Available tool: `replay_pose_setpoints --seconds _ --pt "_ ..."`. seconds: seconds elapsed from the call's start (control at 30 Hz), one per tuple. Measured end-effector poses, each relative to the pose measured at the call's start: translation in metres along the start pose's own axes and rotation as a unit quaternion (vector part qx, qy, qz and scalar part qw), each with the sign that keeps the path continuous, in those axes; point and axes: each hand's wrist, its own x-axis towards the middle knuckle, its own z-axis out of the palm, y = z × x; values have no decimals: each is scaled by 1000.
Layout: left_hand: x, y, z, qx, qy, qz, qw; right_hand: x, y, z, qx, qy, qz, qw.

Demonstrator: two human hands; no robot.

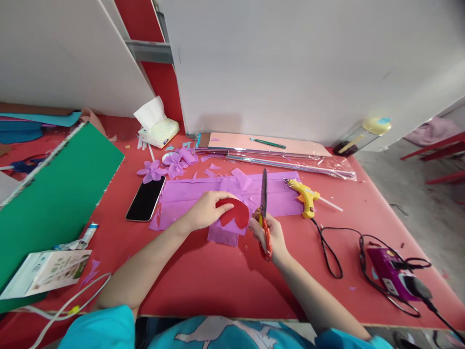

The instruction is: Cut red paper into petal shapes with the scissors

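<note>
- A flat red paper piece with a rounded edge is pinched in the left hand, fingers closed over it, above one long purple tissue sheet.
- One pair of orange-handled scissors is gripped in the right hand, its metal blades pointing away, just beside the red piece.
- Two purple paper bows are seen beyond one glossy black phone.
- One yellow glue gun is laid on the smooth red table, with a black cord attached.
</note>
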Motion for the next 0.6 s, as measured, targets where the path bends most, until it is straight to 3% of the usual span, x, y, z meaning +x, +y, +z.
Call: replay_pose_setpoints --seconds 0.27,0.47,0.6 --pt "-2 1 -21 37 52 30 998 2 17 -1 103 -133 44 985" --pt "-1 3 -27 51 103 38 993 -1 25 -2 138 -238 47 960" --pt "-2 1 -29 60 136 29 988 -5 26 -4 137 -275 22 951"
